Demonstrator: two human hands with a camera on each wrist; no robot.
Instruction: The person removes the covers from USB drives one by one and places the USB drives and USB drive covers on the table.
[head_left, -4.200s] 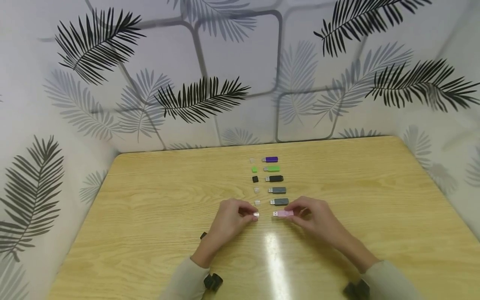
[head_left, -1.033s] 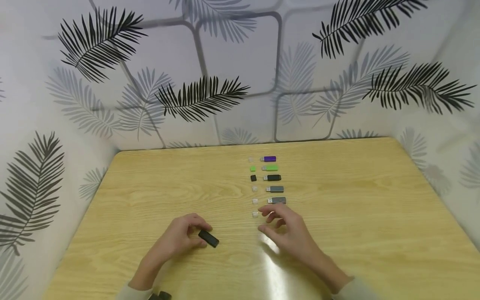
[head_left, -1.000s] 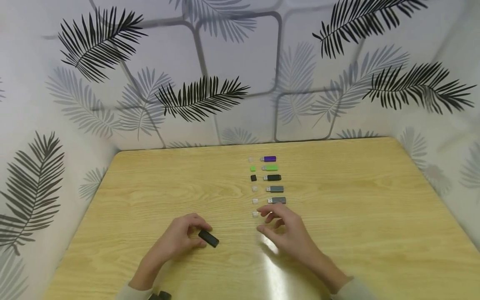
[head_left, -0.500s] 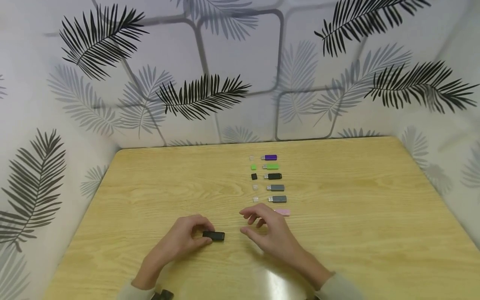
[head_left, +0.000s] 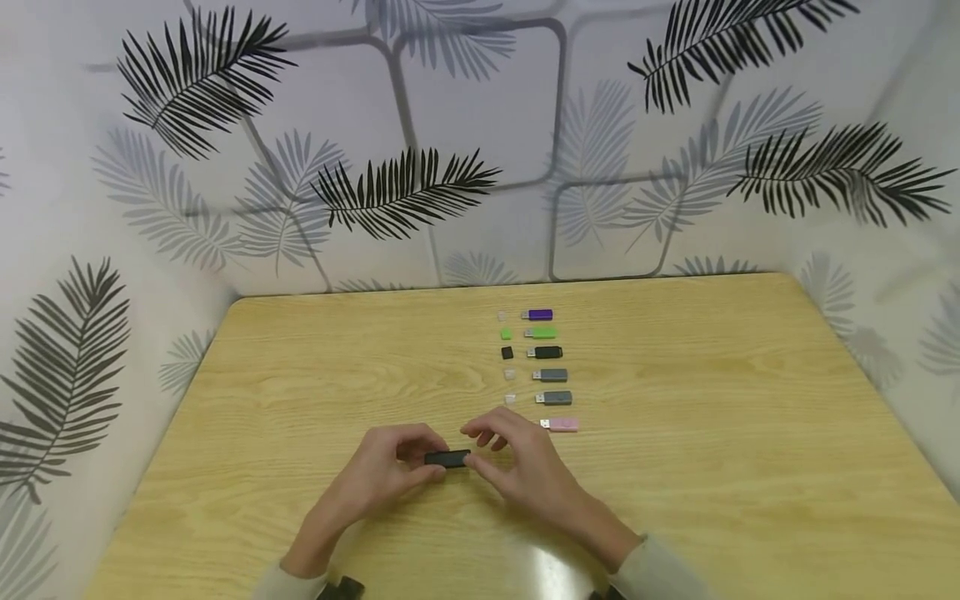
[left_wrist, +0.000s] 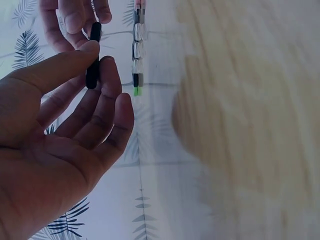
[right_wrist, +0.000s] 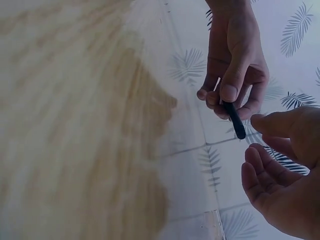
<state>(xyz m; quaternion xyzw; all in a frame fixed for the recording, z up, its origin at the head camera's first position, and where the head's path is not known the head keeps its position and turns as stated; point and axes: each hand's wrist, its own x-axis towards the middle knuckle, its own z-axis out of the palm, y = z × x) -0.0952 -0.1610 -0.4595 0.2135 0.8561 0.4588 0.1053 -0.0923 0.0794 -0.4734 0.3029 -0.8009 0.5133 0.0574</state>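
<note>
My left hand [head_left: 375, 471] pinches a black USB stick [head_left: 447, 459] between thumb and fingers, held above the table. No metal plug shows on it. From the other side my right hand [head_left: 532, 467] comes close to the stick's free end, thumb and fingers apart. In the right wrist view a small gap lies between the right thumb and the stick [right_wrist: 237, 125]. The pink USB stick [head_left: 564, 425] lies just beyond my right hand, its plug bare. Its clear cap is hidden behind that hand.
Farther back on the wooden table [head_left: 300, 375] lie uncapped USB sticks in a column: purple [head_left: 540, 315], green [head_left: 544, 333], black [head_left: 549, 352] and two grey [head_left: 555, 376]. To their left is a matching column of small caps [head_left: 507, 352]. A patterned backdrop [head_left: 480, 125] rises behind the table.
Both hands have let go of the pink stick and its clear cap. The left hand has taken up a black USB stick and brought it rightward, turning it level; the right hand has moved left.
</note>
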